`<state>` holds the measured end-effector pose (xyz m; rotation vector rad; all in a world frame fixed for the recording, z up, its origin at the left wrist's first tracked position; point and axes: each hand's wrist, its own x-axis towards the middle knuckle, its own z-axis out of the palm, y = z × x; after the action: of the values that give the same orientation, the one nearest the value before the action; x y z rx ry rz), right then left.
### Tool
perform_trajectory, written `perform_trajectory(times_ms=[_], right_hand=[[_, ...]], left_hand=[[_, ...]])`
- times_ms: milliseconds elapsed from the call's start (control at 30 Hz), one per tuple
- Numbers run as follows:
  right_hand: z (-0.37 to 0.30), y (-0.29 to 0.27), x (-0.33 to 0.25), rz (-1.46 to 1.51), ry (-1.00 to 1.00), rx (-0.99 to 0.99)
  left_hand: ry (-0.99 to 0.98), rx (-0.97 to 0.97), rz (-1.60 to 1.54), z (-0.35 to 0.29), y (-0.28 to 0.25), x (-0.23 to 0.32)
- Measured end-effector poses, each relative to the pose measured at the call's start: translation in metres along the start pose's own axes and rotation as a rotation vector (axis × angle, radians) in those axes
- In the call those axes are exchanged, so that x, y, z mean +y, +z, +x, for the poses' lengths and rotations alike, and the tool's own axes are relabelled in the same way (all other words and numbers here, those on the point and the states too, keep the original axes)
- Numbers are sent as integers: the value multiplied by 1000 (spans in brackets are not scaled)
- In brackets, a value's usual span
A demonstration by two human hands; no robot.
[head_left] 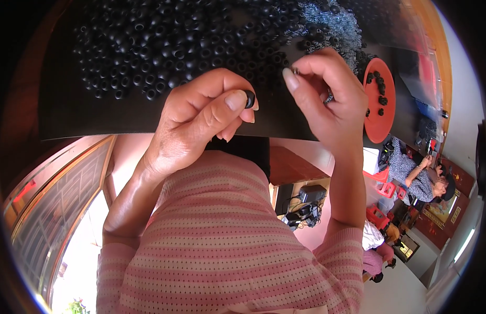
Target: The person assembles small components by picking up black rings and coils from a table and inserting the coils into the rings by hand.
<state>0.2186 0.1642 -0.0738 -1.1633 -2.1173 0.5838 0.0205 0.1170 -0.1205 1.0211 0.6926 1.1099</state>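
Observation:
Between the thumb and fingers of my left hand [198, 112] is a small round black plastic piece [250, 99] with a hole, its opening turned to the right. My right hand [332, 99] is raised to the right of it, thumb and forefinger pinched on a tiny shiny metal piece [296, 71], perhaps a spring, mostly hidden by the fingertips. The two hands are apart, both above the near part of the dark table [91, 119]. Beyond them spreads a big heap of similar black pieces [169, 49], many showing round holes.
A loose pile of thin silvery springs [334, 26] lies at the far right of the black heap. Beside my right hand is an orange-red oval dish [376, 131] with several black pieces in it. To the right, other people [416, 172] sit among red plastic stools [382, 188].

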Motion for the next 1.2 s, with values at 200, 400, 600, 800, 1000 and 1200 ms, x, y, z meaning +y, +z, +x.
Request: perform_trajectory(times_ms=[200, 400, 600, 800, 1000, 1200], right_hand=[[-3, 12, -22, 272, -91, -28], [-3, 21, -19, 292, -119, -10], [-8, 25, -17, 212, -205, 5], [-13, 30, -18, 137, -262, 66], [-16, 33, -19, 114, -288, 92], [-19, 32, -16, 94, -273, 46]], left_hand=[[-58, 11, -50, 0, -1, -1], [-68, 2, -64, -1, -3, -2], [-75, 35, -126, -2, -1, 0], [-52, 72, -188, -2, 2, -1], [-75, 17, -127, -2, -4, -2], [-80, 31, -117, -3, -2, -1]])
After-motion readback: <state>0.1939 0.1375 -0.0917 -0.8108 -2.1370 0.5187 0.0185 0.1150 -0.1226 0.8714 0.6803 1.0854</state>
